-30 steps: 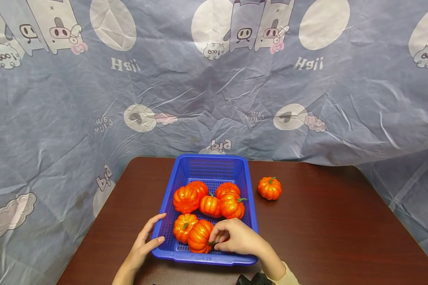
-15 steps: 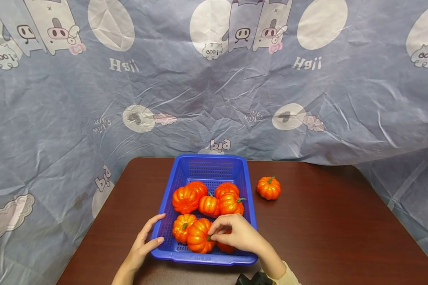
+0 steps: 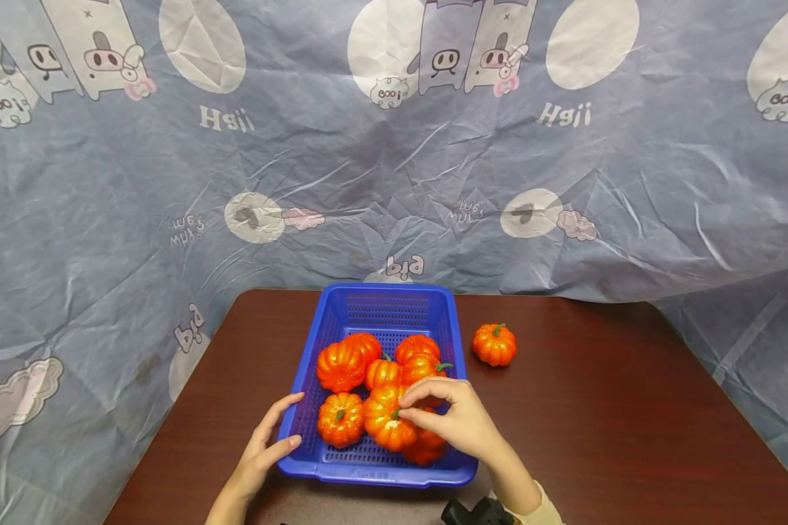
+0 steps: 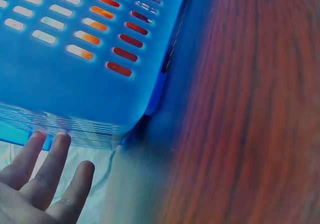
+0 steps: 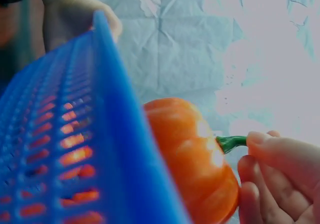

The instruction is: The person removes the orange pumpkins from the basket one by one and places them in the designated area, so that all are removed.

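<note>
With thumb and fingertips, my right hand (image 3: 458,421) pinches the green stem (image 5: 232,143) of an orange toy pumpkin (image 3: 386,423). In the right wrist view this pumpkin (image 5: 187,154) shows above the near rim of the blue plastic basket (image 3: 374,476). Beneath and behind it in the head view, several more pumpkins lie in the basket, one partly covered by my right hand. My left hand (image 3: 263,443) is at the basket's left side, its fingers extended against the rim. Three of its fingers (image 4: 55,159) reach the basket wall in the left wrist view.
One more pumpkin (image 3: 495,345) stands on the brown table (image 3: 604,408), right of the basket. A grey-blue printed cloth (image 3: 381,160) hangs behind the table and at its sides. A dark device (image 3: 478,512) sits at my right wrist.
My right hand has moved up and slightly right, carrying the pumpkin by its stem away from its spot at the basket's front. Another pumpkin below has come into view. My left hand stays put.
</note>
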`<state>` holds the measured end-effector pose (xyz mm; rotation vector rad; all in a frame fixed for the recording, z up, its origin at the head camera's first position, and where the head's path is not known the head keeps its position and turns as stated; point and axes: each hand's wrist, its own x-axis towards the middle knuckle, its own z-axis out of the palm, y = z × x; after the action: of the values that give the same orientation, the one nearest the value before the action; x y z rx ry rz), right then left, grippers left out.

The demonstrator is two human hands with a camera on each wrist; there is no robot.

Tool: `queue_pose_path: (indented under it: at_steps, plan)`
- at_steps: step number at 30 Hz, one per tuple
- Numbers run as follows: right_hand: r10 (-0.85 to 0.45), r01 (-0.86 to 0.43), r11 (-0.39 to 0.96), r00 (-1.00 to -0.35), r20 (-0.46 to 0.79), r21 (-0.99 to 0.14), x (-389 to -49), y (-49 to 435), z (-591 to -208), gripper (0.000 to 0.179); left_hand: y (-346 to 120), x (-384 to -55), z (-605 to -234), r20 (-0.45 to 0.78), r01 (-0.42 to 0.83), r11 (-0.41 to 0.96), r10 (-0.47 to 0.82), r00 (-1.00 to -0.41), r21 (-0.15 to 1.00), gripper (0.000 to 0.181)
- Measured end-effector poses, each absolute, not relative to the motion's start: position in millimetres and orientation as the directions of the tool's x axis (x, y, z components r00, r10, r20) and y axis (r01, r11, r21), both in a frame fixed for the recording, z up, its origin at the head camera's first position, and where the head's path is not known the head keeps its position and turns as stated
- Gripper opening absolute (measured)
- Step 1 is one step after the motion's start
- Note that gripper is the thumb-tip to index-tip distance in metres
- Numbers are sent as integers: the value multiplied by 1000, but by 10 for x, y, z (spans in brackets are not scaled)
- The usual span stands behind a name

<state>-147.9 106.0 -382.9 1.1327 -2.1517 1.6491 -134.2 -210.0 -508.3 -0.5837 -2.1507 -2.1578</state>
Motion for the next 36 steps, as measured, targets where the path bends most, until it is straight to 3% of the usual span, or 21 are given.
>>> queue_pose_path:
  at_steps: [7, 17, 23, 36]
  plan:
    - [-331, -718, 56, -669, 665, -694, -1607, 1244, -3927, 24, -2100, -1338, -5082, 286, 287, -32, 230, -930, 958, 55]
    - [-93, -593, 156, -805, 586, -790, -1697, 1640, -3935, 18, -2099, -1339, -5079, 284, 285, -31, 236, -929, 958, 55]
    - [44, -535, 212, -831, 555, -818, -1657, 1797, -3782, 15, -2104, -1340, -5081, 285, 285, -37, 241, -928, 958, 55]
    - [350, -471, 329, -745, 569, -819, -1784, 2175, -3856, 15, -2110, -1361, -5106, 335, 333, -56, 263, -905, 941, 56]
